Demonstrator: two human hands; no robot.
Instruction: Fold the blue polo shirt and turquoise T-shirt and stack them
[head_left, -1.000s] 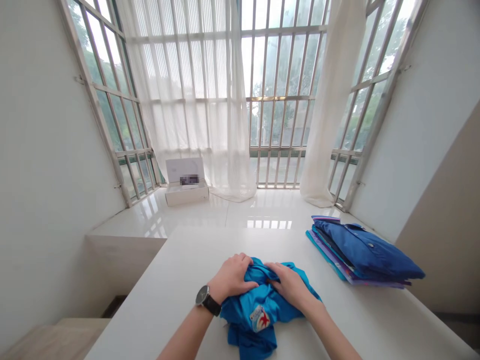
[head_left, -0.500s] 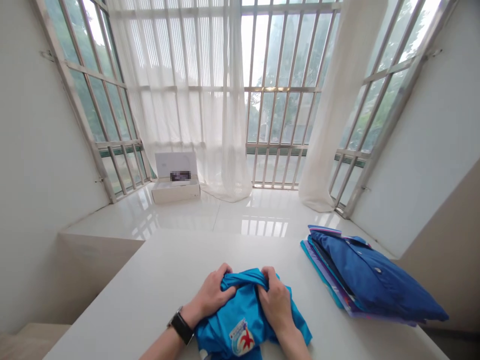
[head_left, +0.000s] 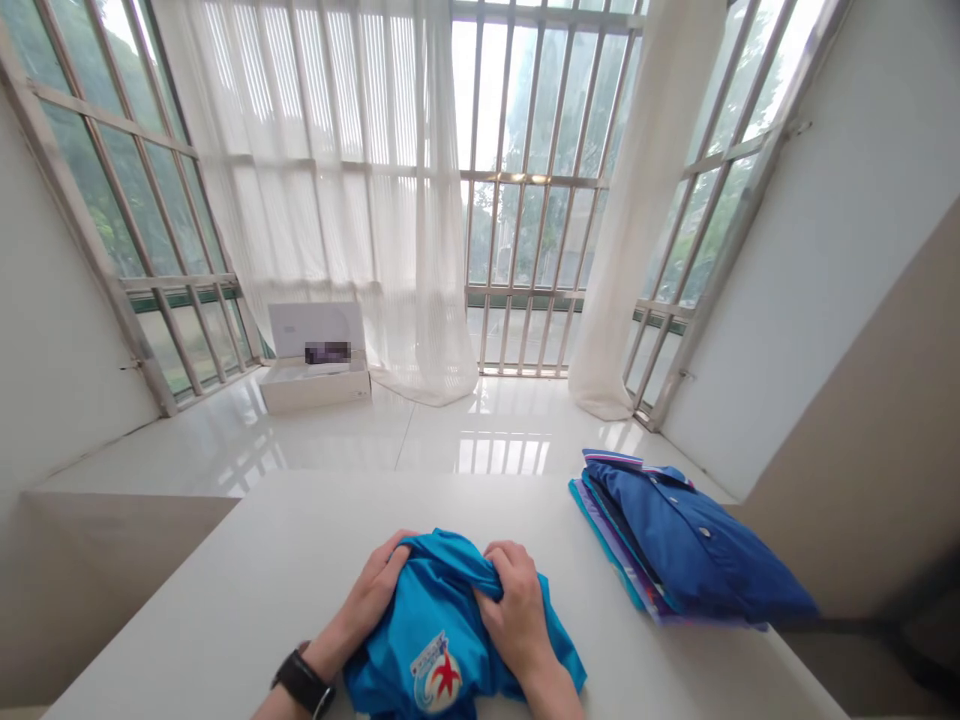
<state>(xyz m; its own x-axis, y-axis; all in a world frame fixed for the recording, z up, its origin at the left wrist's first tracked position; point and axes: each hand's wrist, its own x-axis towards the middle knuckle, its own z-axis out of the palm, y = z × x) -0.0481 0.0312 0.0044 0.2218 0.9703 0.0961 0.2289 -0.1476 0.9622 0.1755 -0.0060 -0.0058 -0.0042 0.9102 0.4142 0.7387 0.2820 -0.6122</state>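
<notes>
Cropped by the bottom edge: blue shirt (head_left: 405, 620). Tucked from sight in cloth: some fingertips of left hand (head_left: 377, 582) and right hand (head_left: 517, 605). Too small to read: lettering on badge (head_left: 437, 675). Masked by pixel blocks: dark patch (head_left: 328, 352) in white box (head_left: 319, 392). Blurred at right: dark shape (head_left: 911, 625).

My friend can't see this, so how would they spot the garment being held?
Before the barred window is a white table. There, the left hand and right hand hold a bright blue garment. Unlike the folded pile to its right, it is bunched, showing a red and white emblem.
</notes>
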